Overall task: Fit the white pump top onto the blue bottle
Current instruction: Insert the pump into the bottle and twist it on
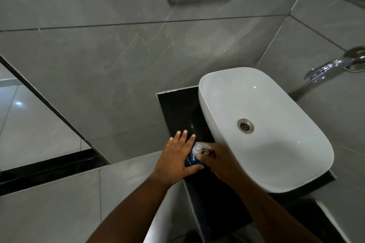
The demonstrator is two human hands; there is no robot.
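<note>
The blue bottle [191, 160] stands on the black counter [177, 108], just left of the white basin. The white pump top [199, 147] sits on the bottle's neck, its nozzle pointing right. My left hand [175, 159] cups the bottle from the left, thumb under its front and fingers stretched out flat past it. My right hand [219, 159] is on the right side, fingertips pinched at the pump's collar. Most of the bottle's body is hidden between the two hands.
A white oval basin [262, 163] with a metal drain [245, 126] fills the counter to the right of the bottle. A chrome tap [324, 70] juts from the right wall. Grey tiled walls stand behind, and the counter's left edge drops off beside my left hand.
</note>
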